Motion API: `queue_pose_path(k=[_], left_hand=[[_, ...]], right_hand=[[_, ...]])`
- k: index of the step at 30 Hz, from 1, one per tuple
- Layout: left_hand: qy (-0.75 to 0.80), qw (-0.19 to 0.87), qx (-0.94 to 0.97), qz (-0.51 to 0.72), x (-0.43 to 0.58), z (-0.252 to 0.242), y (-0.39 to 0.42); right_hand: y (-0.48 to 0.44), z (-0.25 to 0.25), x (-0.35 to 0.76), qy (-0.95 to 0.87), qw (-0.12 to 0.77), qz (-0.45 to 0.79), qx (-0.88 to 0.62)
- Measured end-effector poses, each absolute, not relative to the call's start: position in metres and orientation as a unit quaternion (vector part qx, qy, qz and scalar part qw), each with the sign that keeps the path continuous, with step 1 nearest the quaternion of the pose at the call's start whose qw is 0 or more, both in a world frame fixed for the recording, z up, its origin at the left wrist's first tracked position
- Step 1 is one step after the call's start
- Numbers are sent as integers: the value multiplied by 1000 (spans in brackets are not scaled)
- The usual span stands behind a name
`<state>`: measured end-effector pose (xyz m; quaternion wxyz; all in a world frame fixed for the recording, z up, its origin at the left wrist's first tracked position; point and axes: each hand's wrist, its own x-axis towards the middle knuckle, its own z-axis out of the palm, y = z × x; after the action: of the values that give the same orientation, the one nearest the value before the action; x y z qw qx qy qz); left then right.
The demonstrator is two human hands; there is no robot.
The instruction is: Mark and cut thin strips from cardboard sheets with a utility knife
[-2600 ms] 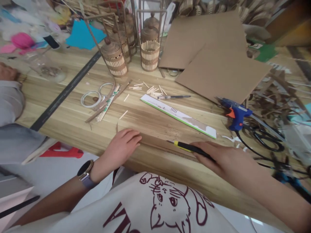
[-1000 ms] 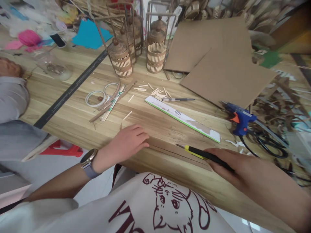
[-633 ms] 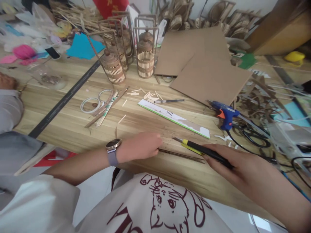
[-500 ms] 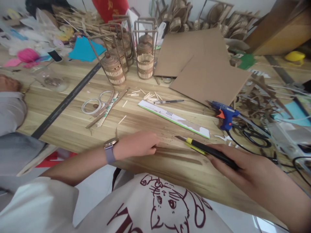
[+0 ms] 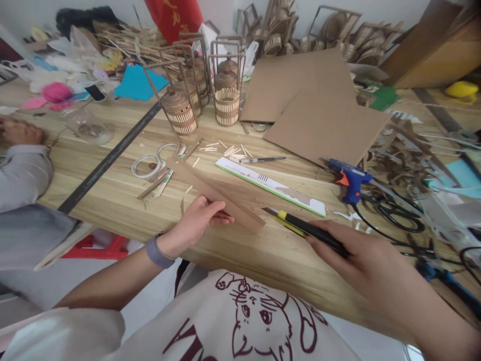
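My left hand [image 5: 205, 216] pinches a brown cardboard strip [image 5: 225, 198] between thumb and fingers, holding it slantwise above the table. In my right hand [image 5: 361, 250] is a black and yellow utility knife [image 5: 311, 232]. Its blade is out and points left, close to the strip's lower right end but apart from it. Beyond the hands lies a white ruler-like strip with a green edge [image 5: 270, 186]. A pen [image 5: 263, 160] rests behind that, beside several short pale sticks [image 5: 233, 152].
Small lantern-like models [image 5: 227, 108] stand at the back, near large cardboard sheets [image 5: 326, 120]. A blue glue gun [image 5: 351, 183], its cable and pliers [image 5: 436, 271] lie at right. Tape rings [image 5: 146, 166] sit at left. Another person's sleeve [image 5: 26, 173] rests at the far left.
My left hand has lifted the cardboard strip off the table edge and turned it, so its far end now reaches over the tape rings. The knife has shifted slightly left.
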<state>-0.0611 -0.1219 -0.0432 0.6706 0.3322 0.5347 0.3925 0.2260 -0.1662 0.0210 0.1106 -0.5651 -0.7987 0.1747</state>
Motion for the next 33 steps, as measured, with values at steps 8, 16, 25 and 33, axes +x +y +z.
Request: queue_pose_path(k=[8, 16, 25, 33], left_hand=[[556, 742, 295, 231, -53, -55, -140], [419, 242, 862, 151, -72, -56, -134], [273, 30, 961, 24, -52, -68, -108], [277, 10, 961, 11, -50, -67, -111]], right_hand=[[-164, -35, 206, -789, 95, 146, -590], [-166, -25, 232, -801, 46, 118, -585], [-166, -12, 233, -802, -88, 112, -580], [-160, -7, 230, -792, -172, 98, -578]])
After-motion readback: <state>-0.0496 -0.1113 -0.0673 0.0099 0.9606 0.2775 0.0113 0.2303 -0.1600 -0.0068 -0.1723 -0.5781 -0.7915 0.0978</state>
